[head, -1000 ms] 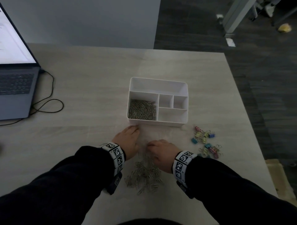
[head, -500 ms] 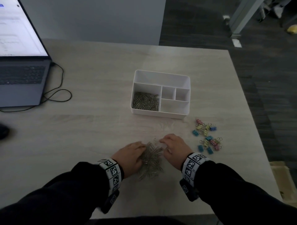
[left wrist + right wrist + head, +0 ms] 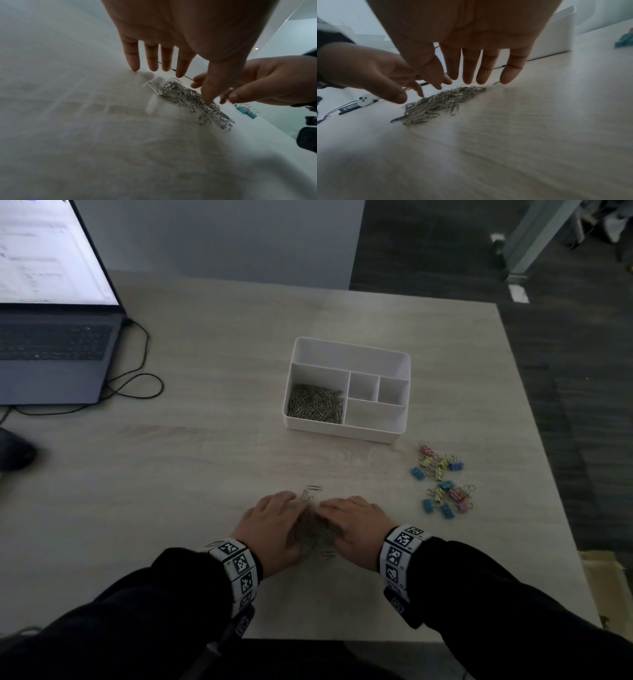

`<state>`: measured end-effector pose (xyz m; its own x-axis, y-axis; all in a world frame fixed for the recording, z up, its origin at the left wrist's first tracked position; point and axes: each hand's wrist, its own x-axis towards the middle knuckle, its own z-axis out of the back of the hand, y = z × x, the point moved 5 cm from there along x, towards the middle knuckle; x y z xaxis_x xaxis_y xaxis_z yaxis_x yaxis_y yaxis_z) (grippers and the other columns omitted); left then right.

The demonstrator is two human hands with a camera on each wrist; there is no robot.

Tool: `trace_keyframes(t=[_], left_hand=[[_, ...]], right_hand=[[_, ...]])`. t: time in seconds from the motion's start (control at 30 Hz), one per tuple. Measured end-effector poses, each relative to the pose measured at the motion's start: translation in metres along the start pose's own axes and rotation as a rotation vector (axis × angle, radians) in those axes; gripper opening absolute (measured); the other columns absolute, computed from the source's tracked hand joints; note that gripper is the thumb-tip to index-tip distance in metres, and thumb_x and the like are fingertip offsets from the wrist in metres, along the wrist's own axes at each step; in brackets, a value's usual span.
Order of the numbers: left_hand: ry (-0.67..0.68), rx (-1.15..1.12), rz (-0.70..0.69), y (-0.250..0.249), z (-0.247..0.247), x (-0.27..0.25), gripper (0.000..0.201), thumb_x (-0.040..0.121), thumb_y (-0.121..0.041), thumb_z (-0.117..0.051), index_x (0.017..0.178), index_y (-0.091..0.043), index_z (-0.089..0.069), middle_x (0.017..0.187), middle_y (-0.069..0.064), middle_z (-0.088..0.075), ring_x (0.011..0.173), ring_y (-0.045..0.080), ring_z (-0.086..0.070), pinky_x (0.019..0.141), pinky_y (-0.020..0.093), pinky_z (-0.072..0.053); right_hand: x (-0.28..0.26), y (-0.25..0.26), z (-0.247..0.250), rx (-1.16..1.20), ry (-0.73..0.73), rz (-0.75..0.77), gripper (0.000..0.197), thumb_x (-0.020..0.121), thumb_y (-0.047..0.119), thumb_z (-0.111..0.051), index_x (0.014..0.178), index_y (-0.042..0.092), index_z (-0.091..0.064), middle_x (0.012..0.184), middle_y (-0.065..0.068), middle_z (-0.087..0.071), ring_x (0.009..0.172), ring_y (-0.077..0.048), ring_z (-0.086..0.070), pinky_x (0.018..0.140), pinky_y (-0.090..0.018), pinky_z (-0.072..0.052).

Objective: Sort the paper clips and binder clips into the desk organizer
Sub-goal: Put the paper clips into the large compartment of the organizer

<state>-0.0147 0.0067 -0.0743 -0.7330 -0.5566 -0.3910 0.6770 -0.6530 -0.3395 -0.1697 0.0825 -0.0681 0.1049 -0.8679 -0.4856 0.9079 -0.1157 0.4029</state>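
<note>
Since a second ago both hands have raked the loose paper clips (image 3: 313, 534) into a tighter heap well in front of the desk organizer (image 3: 346, 392), left hand (image 3: 270, 530) and right hand (image 3: 356, 527) flanking it with fingers straight and spread, so these light, slippery clips probably need scooping from underneath.

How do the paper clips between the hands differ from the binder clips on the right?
Colour: the paper clips are plain silver wire; the binder clips are blue, yellow and pink.
Layout: the paper clips sit in one tight heap, with a few strays beyond it; the binder clips lie loosely scattered.
Handling: the left hand and right hand flank the paper clips; nothing touches the binder clips.
Shared: both lie on the table, outside the desk organizer.
</note>
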Motion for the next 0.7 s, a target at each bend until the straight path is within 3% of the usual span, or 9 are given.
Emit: trace_keyframes(t=[0.13, 0.27, 0.37, 0.5, 0.7], left_hand=[[-0.015, 0.033, 0.162, 0.014, 0.001, -0.014, 0.099, 0.05, -0.078, -0.058, 0.135, -0.039, -0.024, 0.134, -0.004, -0.029, 0.123, 0.024, -0.036, 0.098, 0.045, -0.044], [0.049, -0.06, 0.212, 0.02, -0.003, -0.017, 0.101, 0.049, -0.069, -0.069, 0.134, -0.038, -0.022, 0.119, -0.004, -0.03, 0.111, 0.023, -0.045, 0.091, 0.042, -0.05], [0.1, -0.124, 0.187, 0.012, -0.007, -0.016, 0.098, 0.063, -0.055, -0.075, 0.142, -0.033, -0.021, 0.12, -0.001, -0.034, 0.104, 0.025, -0.054, 0.09, 0.037, -0.051], [0.087, -0.123, 0.154, -0.005, -0.008, -0.011, 0.093, 0.074, -0.045, -0.073, 0.148, -0.024, -0.02, 0.129, 0.004, -0.038, 0.111, 0.026, -0.054, 0.092, 0.033, -0.048], [0.043, -0.199, 0.168, -0.013, -0.007, -0.002, 0.134, 0.049, -0.055, -0.085, 0.148, -0.028, 0.001, 0.131, 0.005, -0.025, 0.113, 0.028, -0.05, 0.097, 0.041, -0.047]], right_hand=[[-0.01, -0.021, 0.005, 0.056, -0.094, -0.154, 0.078, 0.076, 0.056, -0.06, 0.143, 0.031, -0.031, 0.14, 0.003, -0.031, 0.124, -0.025, -0.036, 0.106, -0.045, -0.038], [-0.013, -0.029, -0.001, 0.111, -0.078, -0.294, 0.093, 0.065, 0.06, -0.069, 0.142, 0.024, -0.029, 0.131, -0.001, -0.031, 0.119, -0.027, -0.039, 0.106, -0.039, -0.038], [-0.012, -0.022, -0.011, 0.113, -0.057, -0.251, 0.096, 0.066, 0.057, -0.072, 0.143, 0.022, -0.026, 0.129, -0.003, -0.031, 0.118, -0.027, -0.042, 0.104, -0.038, -0.039], [-0.007, -0.009, -0.021, 0.121, -0.038, -0.183, 0.1, 0.066, 0.057, -0.072, 0.145, 0.022, -0.022, 0.129, -0.004, -0.03, 0.116, -0.029, -0.043, 0.103, -0.04, -0.04], [0.0, -0.002, -0.02, 0.127, -0.06, -0.146, 0.1, 0.067, 0.051, -0.074, 0.146, 0.02, -0.022, 0.126, -0.006, -0.031, 0.111, -0.031, -0.048, 0.101, -0.04, -0.043]])
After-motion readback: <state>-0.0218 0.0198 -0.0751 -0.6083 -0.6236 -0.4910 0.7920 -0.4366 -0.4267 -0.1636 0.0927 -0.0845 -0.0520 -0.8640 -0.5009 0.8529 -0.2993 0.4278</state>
